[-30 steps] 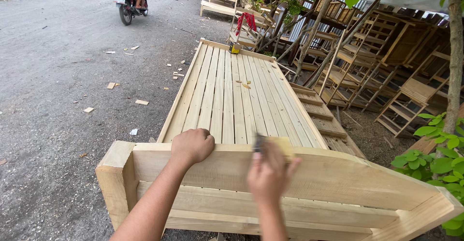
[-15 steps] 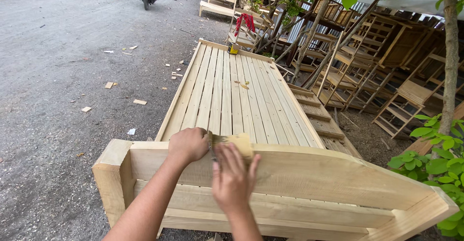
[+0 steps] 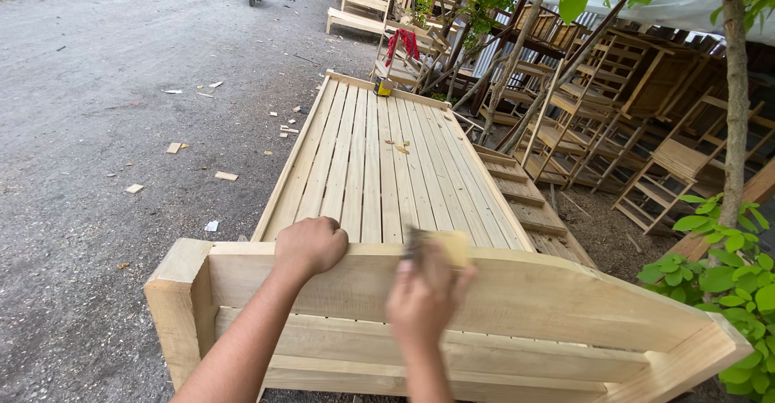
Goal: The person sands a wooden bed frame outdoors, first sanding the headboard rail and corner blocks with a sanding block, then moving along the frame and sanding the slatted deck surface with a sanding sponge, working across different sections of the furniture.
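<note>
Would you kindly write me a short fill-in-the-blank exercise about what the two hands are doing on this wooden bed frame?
1. The left hand grips the top edge of the ____.
2. The right hand presses a sanding pad against the headboard's ____ edge.
3. The bed's platform is made of wooden ____.

Missing words: headboard; top; slats

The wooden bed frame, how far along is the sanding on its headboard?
Done: the bed frame looks fully assembled, slats in place. In hand: the right hand presses a sanding block against the headboard top edge, motion-blurred, while the left hand grips that edge. Left: the wood looks bare, with no visible finish; smoothness cannot be judged from here.
</note>
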`<state>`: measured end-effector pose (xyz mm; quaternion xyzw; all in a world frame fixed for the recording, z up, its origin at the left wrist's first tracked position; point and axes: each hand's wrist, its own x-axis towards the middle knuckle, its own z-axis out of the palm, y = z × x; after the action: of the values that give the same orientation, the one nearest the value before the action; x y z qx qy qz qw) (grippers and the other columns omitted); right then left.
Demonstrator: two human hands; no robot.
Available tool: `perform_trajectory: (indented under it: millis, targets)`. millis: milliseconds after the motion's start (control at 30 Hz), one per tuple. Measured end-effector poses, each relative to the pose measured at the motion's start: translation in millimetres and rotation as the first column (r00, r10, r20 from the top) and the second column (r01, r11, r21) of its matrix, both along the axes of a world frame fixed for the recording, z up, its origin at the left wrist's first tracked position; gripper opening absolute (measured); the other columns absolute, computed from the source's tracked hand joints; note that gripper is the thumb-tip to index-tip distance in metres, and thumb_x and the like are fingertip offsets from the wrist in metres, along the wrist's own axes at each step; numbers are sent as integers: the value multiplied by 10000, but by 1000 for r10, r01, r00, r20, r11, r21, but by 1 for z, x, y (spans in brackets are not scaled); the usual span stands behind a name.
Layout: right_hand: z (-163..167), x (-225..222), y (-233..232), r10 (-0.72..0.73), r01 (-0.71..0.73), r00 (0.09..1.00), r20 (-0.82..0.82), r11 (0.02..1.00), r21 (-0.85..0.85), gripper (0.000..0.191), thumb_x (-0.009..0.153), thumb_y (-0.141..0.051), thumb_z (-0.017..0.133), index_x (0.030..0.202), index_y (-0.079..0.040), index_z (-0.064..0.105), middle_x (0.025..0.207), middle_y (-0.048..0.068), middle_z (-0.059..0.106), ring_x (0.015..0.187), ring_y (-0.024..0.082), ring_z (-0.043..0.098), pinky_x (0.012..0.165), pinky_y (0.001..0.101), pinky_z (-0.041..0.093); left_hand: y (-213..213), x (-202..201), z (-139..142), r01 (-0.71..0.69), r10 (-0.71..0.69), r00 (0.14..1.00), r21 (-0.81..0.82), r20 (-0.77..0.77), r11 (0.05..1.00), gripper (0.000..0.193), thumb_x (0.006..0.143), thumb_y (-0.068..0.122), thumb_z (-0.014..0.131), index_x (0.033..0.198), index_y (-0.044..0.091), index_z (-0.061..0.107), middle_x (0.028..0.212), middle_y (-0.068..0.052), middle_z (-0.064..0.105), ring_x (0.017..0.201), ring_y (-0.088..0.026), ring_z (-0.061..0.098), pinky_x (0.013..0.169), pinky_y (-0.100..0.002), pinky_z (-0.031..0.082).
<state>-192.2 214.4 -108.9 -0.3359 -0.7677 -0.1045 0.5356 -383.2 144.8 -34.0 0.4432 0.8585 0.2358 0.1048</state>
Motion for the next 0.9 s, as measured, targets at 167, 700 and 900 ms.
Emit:
perform_trajectory:
  millis: [167, 700, 900]
  targets:
    - [-1, 1, 1, 135, -150, 982, 131, 982, 113, 373, 1045, -316, 475, 1221, -90, 713, 1258, 48, 729, 1281, 252, 606, 1231, 680, 34, -3, 0, -1, 15, -14, 1000, 12, -24, 1000, 427, 875, 306, 434, 1078, 160, 780, 1128, -141, 752, 1091, -319, 696, 966, -466, 536]
    - [-10, -44, -36, 226, -234, 963, 149, 971, 41, 374, 1068, -303, 461, 1194, -55, 712, 1279, 88, 737, 1330, 278, 594, 1237, 674, 57, -4, 1, -1, -2, 2, 1000, -8, -1, 1000, 455, 928, 387, 410, 1092, 162, 770, 1117, -145, 755, 1078, -331, 699, 958, -474, 537]
    - [34, 80, 61, -180, 177, 981, -71, 983, -40, 329, 1074, -293, 475, 1042, -103, 742, 1101, 33, 759, 1135, 238, 693, 1280, 669, 7, -5, 4, 2, 3, -3, 1000, 16, -16, 1000, 426, 857, 276, 437, 1062, 160, 791, 1116, -135, 757, 1074, -323, 700, 960, -467, 541]
